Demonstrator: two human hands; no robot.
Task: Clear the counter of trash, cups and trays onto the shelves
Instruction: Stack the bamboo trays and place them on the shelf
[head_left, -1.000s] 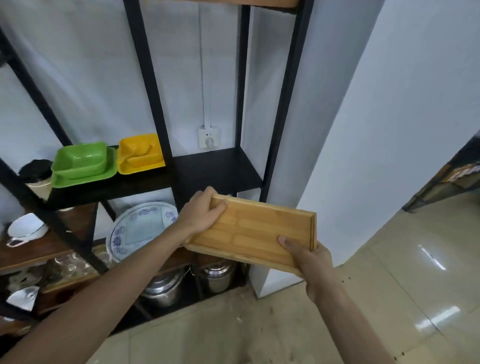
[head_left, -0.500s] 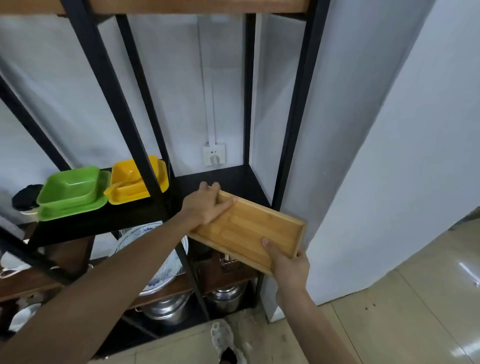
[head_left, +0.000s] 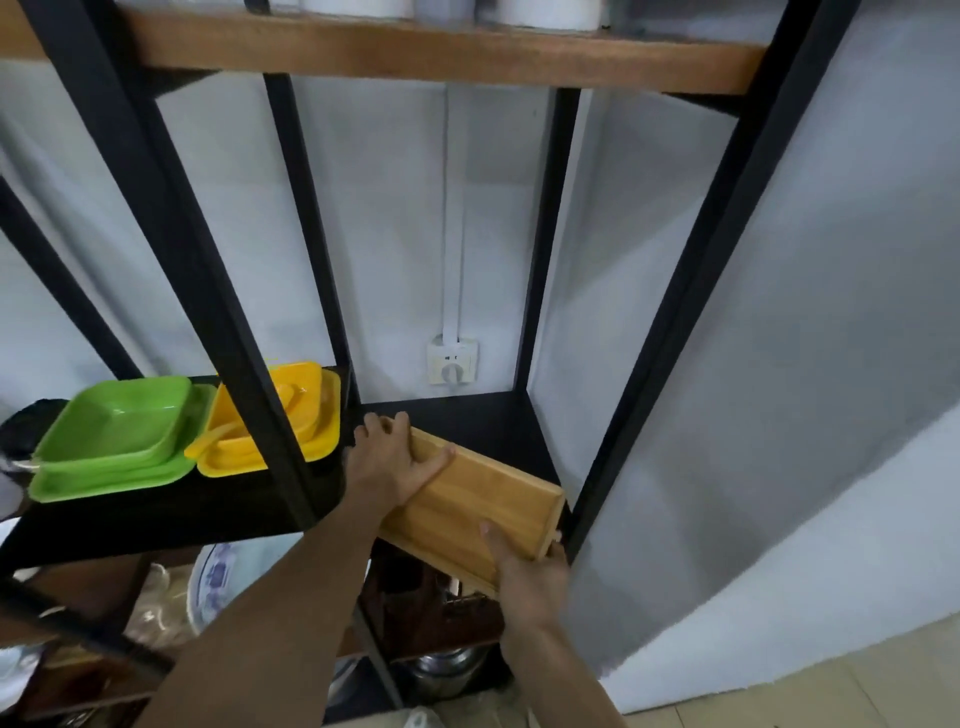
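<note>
Both my hands clamp on the rectangular bamboo tray with a raised rim (head_left: 475, 506), one at each end. My left hand (head_left: 390, 464) grips the far-left short end, thumb laid along the inside of the tray, fingers (head_left: 385, 423) curled over the far edge. My right hand (head_left: 527, 574) holds the near-right corner, thumb pressed on the tray floor, the other fingers hidden underneath.

Tray is tilted, far end over the black shelf board (head_left: 498, 421) of the right bay, near end sticking out past the shelf's front edge. Cannot tell if the far end touches the board or hangs just above it.

Black metal shelving frame (head_left: 156, 218), uprights slanted in this wide view. Left bay, same black level: square green plastic bowl on a matching green plate (head_left: 122, 441), just beside it a yellow plastic bowl and plate set (head_left: 306, 410), partly hidden by a front upright. Yellow set sits near my left hand, not touching.

White wall socket with a plug (head_left: 453, 360) on the wall behind the right bay, white cable running up from it. Brown wooden shelf board (head_left: 415, 52) overhead, white items on it cut off by the frame. Below: blue-patterned white plate (head_left: 218, 577) leaning, steel pot (head_left: 441, 670) lower down, blurred.
</note>
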